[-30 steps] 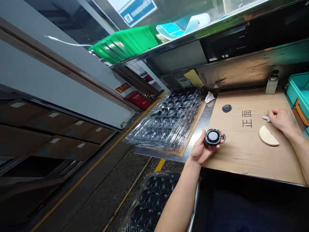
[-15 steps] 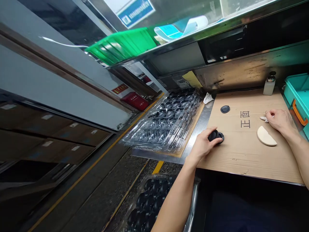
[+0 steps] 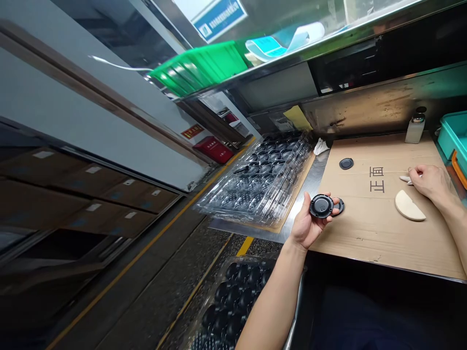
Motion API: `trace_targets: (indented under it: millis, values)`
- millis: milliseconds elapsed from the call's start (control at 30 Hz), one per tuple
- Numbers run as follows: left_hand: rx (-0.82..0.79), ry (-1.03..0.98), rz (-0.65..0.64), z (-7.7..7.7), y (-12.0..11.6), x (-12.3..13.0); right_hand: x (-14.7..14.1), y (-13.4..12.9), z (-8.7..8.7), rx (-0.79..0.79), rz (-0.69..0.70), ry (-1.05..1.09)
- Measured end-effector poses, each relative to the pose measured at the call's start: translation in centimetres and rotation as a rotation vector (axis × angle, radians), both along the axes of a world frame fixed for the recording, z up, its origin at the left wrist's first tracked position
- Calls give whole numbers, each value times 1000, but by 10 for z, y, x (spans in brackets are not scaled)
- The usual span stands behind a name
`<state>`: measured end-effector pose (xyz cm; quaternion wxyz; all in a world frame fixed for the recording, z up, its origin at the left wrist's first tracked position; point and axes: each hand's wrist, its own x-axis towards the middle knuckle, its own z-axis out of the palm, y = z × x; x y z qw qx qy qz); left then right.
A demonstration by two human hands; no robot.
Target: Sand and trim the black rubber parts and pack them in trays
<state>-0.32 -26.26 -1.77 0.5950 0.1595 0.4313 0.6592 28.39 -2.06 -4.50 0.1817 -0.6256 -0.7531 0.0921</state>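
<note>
My left hand (image 3: pixel 309 224) holds a round black plastic part (image 3: pixel 321 206) above the cardboard, its flat face turned up toward me. Just behind it, a second round black part (image 3: pixel 339 207) shows partly past my fingertips. A third black disc (image 3: pixel 346 163) lies by itself farther back on the cardboard. My right hand (image 3: pixel 429 181) rests at the right side, fingers closed in a pinch on a small whitish piece like a cloth (image 3: pixel 405 179). Below that hand lies a cream half-round pad (image 3: pixel 410 205).
Cardboard (image 3: pixel 368 233) covers the bench. Clear plastic trays of black parts (image 3: pixel 251 180) are stacked to the left, with another tray (image 3: pixel 237 296) lower down. A pump bottle (image 3: pixel 415 127) and a teal bin (image 3: pixel 452 138) stand at right. A green basket (image 3: pixel 200 68) sits on the shelf above.
My left hand has lifted one black part off the cardboard and turned palm up with it, uncovering another behind. My right hand keeps its pinch. The view has shifted slightly.
</note>
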Motion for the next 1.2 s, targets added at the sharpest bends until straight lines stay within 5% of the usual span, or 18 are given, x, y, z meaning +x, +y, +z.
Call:
trace_targets:
  millis: [167,300,400,567,767,967,1200]
  values:
    - [27,140,-6,-3,1,0,0,-1,1,-22,-5,-6]
    - [118,818,123,-17,6,3,0,-1,4,-26,2,-12]
    - [192,1319,-4,-30,10,6,5,3,0,-28,35,-22]
    - [230,1719,-64,-45,16,2,11,18,-10,29,78,14]
    - [201,1842,-61,-41,19,2,14,29,-24,78,20,82]
    - [211,1746,-123,-47,23,-3,14,41,-37,177,57,121]
    - [238,1720,-63,-58,18,-14,5,-10,5,33,59,36]
